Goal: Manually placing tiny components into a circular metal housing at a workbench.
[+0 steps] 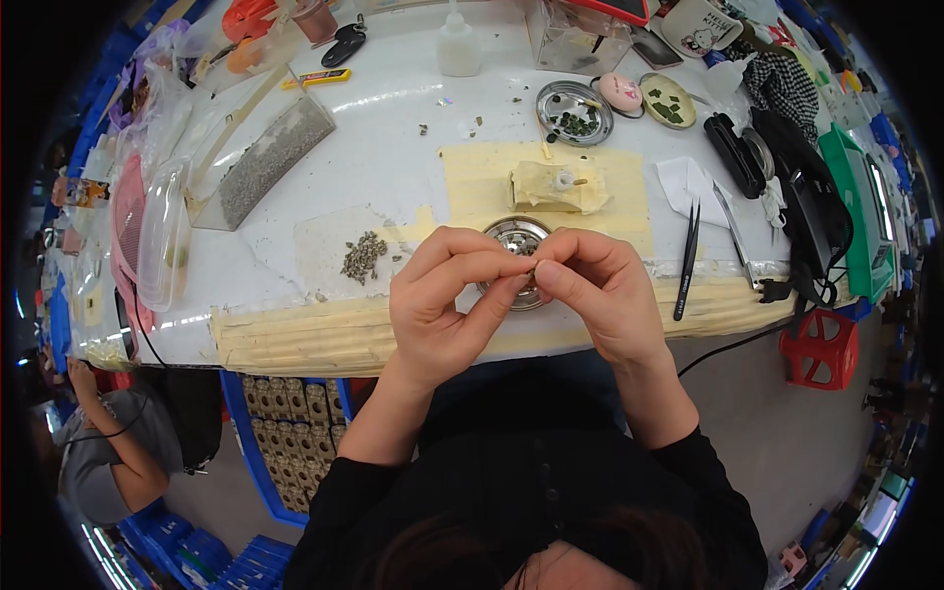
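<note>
My left hand [454, 295] and my right hand [608, 295] meet at the fingertips over a small round metal dish [518, 228] near the table's front edge. Both are closed in a pinch. Whatever sits between the fingertips is too small and too covered to name. The dish shows only in part behind my fingers, with small bits inside it. Just beyond it stands a block wrapped in yellowish tape [560, 187] with a small whitish knob on top. To the left of my left hand lies a pile of small grey-brown pieces [364, 256] on a clear sheet.
Black tweezers [688, 261] and a caliper-like metal tool [736, 236] lie at right. A round tray of green pieces [575, 113] and a white squeeze bottle [458, 44] stand farther back. A clear bin of grey granules [270, 162] is at left. Beside a blue crate [236, 403], another person sits.
</note>
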Tool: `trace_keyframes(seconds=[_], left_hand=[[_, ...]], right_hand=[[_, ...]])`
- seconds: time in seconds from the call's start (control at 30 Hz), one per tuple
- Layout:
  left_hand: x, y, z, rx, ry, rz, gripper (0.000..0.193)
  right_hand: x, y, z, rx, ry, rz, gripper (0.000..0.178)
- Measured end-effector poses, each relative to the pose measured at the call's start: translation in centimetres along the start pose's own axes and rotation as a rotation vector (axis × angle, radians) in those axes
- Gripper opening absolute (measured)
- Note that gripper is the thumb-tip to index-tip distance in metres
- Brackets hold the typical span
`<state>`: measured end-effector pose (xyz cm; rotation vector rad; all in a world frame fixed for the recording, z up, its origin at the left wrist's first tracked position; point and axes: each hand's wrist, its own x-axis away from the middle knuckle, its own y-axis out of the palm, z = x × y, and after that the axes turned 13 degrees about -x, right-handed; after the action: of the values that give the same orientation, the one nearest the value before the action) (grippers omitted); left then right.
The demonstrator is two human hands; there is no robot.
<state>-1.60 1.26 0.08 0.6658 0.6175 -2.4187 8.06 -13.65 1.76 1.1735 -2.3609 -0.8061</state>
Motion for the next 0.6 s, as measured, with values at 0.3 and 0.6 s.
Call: trace_keyframes(seconds=[0.3,0.6], left_hand=[[-0.08,0.19,0.3,-0.149,0.061,0.018,0.018],[-0.06,0.24,0.27,-0.129,0.034,0.028,0.016]], right_hand=[[-0.04,-0.37,0.0,-0.008,-0.009,-0.019,0.01],[0.02,-0.23,0.0,0.039,-0.051,0.008,0.01]])
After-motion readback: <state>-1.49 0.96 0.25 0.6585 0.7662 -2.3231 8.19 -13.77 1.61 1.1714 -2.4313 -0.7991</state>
